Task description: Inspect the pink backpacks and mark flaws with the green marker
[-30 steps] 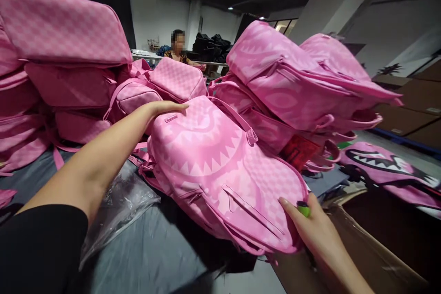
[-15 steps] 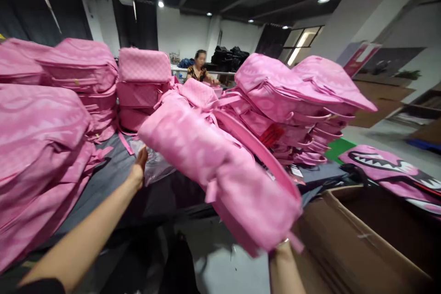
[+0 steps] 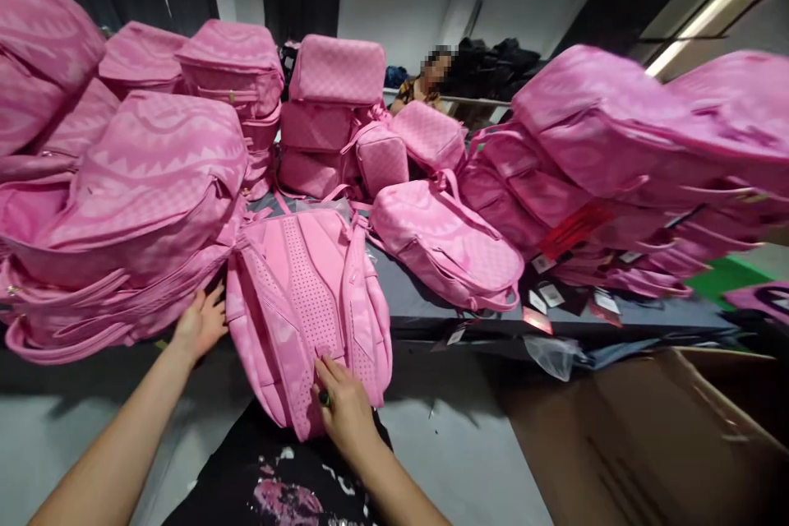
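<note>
A pink backpack (image 3: 320,288) lies tilted over the table's front edge, its perforated back panel and shoulder straps facing up. My right hand (image 3: 345,407), a ring on one finger, grips it at the near end, with fingers bent at a small loop. To the left, my left hand (image 3: 200,325) is open with fingers spread, between that backpack and a stack of large pink backpacks (image 3: 166,173). Whether its fingertips touch the stack I cannot tell. A smaller pink backpack (image 3: 447,242) lies front up, just right of the held one.
Several pink backpacks (image 3: 616,140) are piled at the right, tags hanging below. Boxy pink bags (image 3: 336,70) are stacked at the back. An open cardboard box (image 3: 616,444) stands at the lower right. A co-worker (image 3: 425,86) is behind the table (image 3: 419,296).
The backpack, stretched out sideways from my right hand before, now rests at the table edge with its straps up. My left hand is beside the left stack. The view has turned left and down.
</note>
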